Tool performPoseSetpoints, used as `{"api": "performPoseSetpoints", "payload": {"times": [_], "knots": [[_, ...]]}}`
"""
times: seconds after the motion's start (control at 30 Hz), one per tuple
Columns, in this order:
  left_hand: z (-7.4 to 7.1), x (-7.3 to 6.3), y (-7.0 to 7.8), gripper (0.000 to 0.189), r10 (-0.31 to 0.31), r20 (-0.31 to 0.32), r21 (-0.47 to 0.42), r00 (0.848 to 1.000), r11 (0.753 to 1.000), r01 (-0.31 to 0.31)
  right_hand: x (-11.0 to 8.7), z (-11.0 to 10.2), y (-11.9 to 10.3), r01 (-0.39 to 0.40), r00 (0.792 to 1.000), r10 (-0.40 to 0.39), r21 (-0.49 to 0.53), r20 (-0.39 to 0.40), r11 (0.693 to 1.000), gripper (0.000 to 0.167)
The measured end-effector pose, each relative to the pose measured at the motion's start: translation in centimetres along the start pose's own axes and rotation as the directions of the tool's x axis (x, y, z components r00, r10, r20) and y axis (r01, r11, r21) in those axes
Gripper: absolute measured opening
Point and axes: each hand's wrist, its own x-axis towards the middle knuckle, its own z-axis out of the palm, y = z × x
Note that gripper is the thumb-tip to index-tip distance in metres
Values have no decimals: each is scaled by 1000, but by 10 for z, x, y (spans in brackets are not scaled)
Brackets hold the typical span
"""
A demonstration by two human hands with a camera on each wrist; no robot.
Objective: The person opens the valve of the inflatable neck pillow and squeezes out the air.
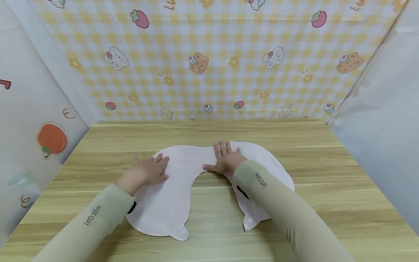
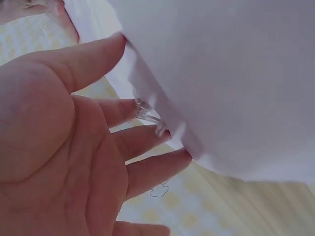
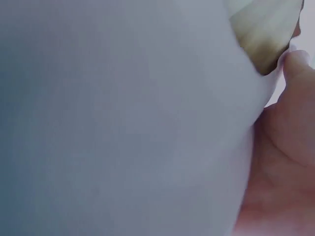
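A pale pink, U-shaped cloth bib (image 1: 163, 203) lies spread on the wooden table, its curved opening toward me. Small tabs at the two lower ends carry a round snap (image 1: 250, 221). My left hand (image 1: 148, 171) rests with spread fingers on the left lobe's outer edge. In the left wrist view, its fingertips (image 2: 179, 157) touch the cloth border, and a small clear coiled piece (image 2: 149, 116) shows beside them. Flat on the right side of the narrow neck lies my right hand (image 1: 227, 160), thumb stretched to the left. The pink cloth (image 3: 128, 118) fills most of the right wrist view.
The wooden tabletop (image 1: 330, 174) extends around the cloth. Behind it stands a yellow checked backdrop (image 1: 222, 80) with cartoon prints. White sheets (image 1: 32, 102) hang on both sides. Black bands (image 1: 242, 191) show at the sleeve cuffs.
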Motion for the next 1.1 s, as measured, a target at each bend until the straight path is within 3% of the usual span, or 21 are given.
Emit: {"api": "performPoseSetpoints", "payload": {"times": [0.13,0.23,0.3,0.37,0.43,0.57,0.7,1.1], "knots": [[-2,10,3,68,30,-77,26,997,999,-28,0,-10,-3,-20,999,19,43,31,999,100],[-5,22,8,65,116,-145,11,983,993,-116,1,-15,-10,2,999,-5,70,51,998,100],[-6,31,9,65,172,-147,-5,974,985,-175,0,-16,-13,17,997,-22,73,71,997,98],[-8,37,11,65,197,-101,-17,975,980,-199,-1,-15,-13,13,997,-18,66,77,998,93],[-8,40,13,66,184,-42,-20,982,983,-184,-3,-12,-9,-11,997,7,51,72,999,87],[-8,39,14,71,92,38,-27,995,995,-91,-7,-8,6,-73,995,71,17,66,997,83],[-7,36,15,73,44,42,-11,998,999,-44,-9,-8,16,-106,990,106,-1,89,994,88],[-10,25,18,74,29,39,0,999,1000,-29,-25,-2,38,-184,980,182,28,79,983,101]]}}
